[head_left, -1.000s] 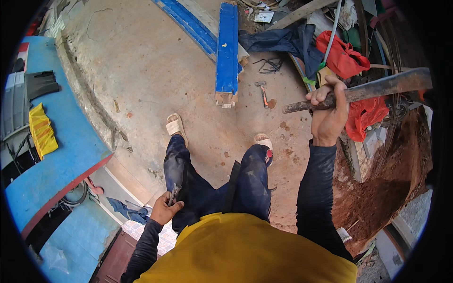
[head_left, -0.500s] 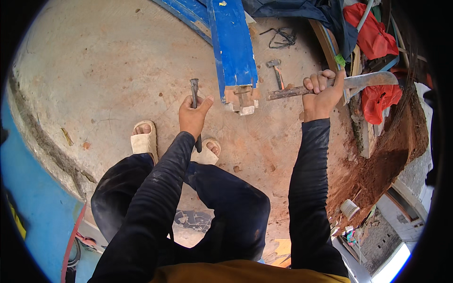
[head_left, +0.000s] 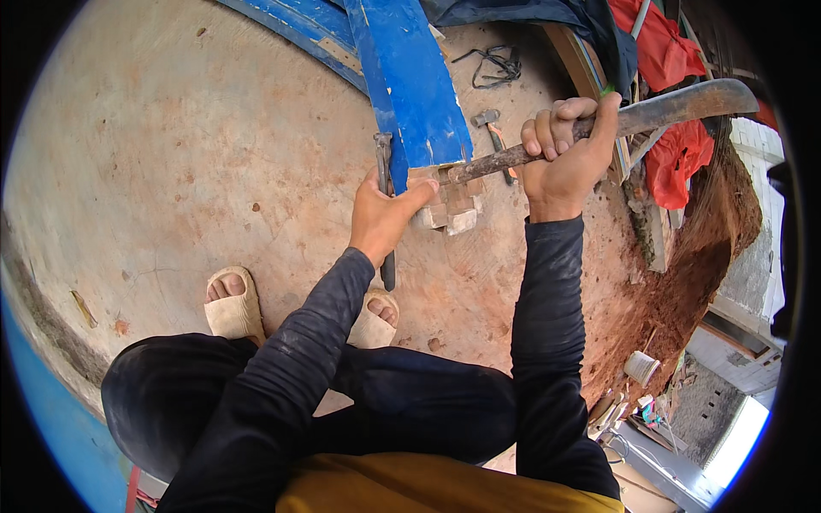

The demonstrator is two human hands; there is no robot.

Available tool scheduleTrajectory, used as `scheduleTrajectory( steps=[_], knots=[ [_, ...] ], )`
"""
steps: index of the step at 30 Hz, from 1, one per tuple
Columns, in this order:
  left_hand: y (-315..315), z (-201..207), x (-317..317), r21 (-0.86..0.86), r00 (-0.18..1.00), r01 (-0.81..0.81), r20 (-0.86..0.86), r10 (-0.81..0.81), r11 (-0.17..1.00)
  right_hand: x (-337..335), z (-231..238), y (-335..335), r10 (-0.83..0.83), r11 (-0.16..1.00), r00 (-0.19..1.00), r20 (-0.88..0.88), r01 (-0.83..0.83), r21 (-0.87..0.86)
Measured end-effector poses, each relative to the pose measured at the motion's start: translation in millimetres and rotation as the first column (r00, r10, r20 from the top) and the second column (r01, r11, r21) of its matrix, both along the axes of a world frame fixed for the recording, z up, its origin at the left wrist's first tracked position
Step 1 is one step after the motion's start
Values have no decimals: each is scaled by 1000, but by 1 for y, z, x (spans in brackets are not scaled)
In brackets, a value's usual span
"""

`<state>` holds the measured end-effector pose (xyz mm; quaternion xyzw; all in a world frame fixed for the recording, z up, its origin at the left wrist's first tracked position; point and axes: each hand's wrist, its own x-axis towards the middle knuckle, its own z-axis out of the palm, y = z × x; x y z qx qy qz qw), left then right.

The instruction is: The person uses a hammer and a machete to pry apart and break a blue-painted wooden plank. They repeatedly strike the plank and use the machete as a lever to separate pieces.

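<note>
Right fist (head_left: pixel 563 167) around one machete (head_left: pixel 684 107), left fist (head_left: pixel 380 216) (thumb out) around one dark tool (head_left: pixel 383 156)

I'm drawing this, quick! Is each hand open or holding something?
Left hand: closed, holding a dark metal tool.
Right hand: closed, holding a long-bladed knife.

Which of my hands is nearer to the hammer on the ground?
Right: the right hand appears just right of the hammer; the left hand is farther left, at the blue plank.
</note>
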<state>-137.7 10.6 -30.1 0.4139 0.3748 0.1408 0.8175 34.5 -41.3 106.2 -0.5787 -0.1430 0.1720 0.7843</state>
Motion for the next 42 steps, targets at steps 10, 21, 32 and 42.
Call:
scheduleTrajectory(
  steps=[10, 21, 32, 42],
  knots=[
    [-16, -30, 15, 5, 995, -20, 96, 19, 1000, -41, -4, -1, 83, 995, 952, 294, -93, 22],
    [-30, -42, 22, 18, 995, -46, 85, 45, 999, -64, -10, -12, -16, 1000, 909, 416, 21, -8],
    [-28, -35, 24, -31, 988, -47, 145, 51, 998, -111, -11, -24, -26, 995, 824, 566, 74, -63],
    [-12, -29, 13, 38, 996, 68, 51, -70, 997, -50, 38, -16, -163, 976, 944, 286, 196, -93]
  ],
)
